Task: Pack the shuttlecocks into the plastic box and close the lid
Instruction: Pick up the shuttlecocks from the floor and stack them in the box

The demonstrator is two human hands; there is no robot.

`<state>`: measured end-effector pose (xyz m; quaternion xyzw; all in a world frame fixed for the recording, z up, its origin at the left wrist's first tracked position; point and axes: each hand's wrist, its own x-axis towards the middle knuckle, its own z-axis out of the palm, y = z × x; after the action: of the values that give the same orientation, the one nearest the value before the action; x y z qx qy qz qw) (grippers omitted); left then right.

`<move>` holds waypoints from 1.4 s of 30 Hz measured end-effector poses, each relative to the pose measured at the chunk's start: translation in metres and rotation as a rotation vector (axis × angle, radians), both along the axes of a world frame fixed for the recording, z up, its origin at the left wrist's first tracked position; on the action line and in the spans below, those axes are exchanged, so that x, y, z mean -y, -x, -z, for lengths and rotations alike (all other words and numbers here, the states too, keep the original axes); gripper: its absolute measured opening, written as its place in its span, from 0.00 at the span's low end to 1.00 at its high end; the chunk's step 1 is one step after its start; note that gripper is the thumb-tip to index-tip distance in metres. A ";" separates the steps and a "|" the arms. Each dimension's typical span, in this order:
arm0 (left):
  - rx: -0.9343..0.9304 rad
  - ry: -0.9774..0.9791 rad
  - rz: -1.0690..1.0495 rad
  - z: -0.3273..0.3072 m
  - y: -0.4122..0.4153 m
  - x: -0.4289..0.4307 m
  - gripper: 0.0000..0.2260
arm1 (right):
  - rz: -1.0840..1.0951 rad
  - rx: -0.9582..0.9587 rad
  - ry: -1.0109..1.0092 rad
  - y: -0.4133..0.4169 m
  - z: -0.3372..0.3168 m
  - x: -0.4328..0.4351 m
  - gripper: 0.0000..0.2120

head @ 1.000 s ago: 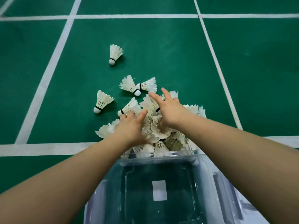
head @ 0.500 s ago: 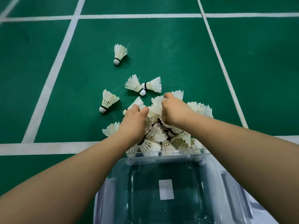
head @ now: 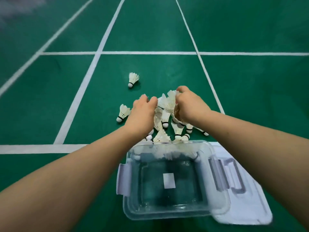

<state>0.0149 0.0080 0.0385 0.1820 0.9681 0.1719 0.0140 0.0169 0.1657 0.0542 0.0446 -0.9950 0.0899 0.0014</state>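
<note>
Your left hand (head: 142,114) and right hand (head: 190,108) curl round shuttlecocks (head: 165,113), pressing one bunch between them so many lift together. The box (head: 167,214) sits just nearer you, open to receive them, lid (head: 245,208) lying at its right.

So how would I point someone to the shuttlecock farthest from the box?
Find the clear plastic box on the green court, then the pile of shuttlecocks just beyond it. Farther out one shuttlecock lies alone; unlike the other stray beside the left hand, nothing is near it.
</note>
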 end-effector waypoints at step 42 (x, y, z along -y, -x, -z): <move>-0.003 0.035 -0.045 -0.029 -0.117 0.062 0.14 | 0.734 0.196 0.795 -0.143 0.056 0.077 0.10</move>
<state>0.1323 -0.0540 0.0679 0.1601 0.9748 0.1549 0.0118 0.1598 0.0889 -0.0014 -0.3178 -0.8301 0.4561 -0.0433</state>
